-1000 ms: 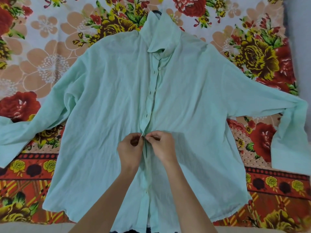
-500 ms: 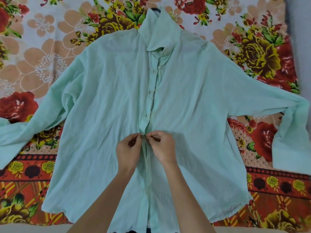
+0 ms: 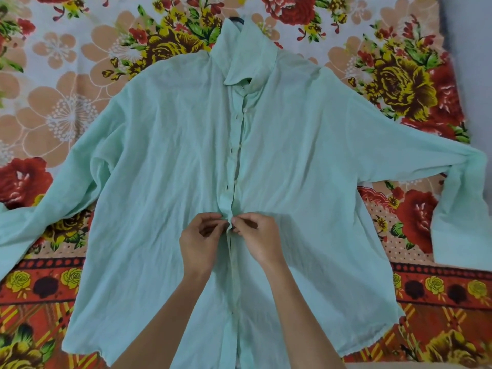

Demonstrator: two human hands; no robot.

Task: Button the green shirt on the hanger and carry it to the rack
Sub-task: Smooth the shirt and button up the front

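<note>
A pale green shirt [image 3: 159,182] lies flat and spread out, front up, sleeves stretched to both sides. A dark bit of hanger [image 3: 236,20] pokes out above the collar. My left hand [image 3: 200,243] pinches the left edge of the button placket at mid-chest. My right hand [image 3: 259,241] pinches the right edge, fingertips meeting the left hand's at one button position. Above the hands the placket shows several buttons beside their holes, the edges slightly apart. Below the hands the placket lies closed.
The shirt rests on a floral bedsheet [image 3: 66,115] with red, yellow and peach flowers. A grey wall or surface [image 3: 474,62] borders the sheet at the right. The right sleeve's cuff [image 3: 458,230] folds downward near that edge.
Both hands have stayed at the same spot on the placket, with only small finger movements. The shirt has not shifted.
</note>
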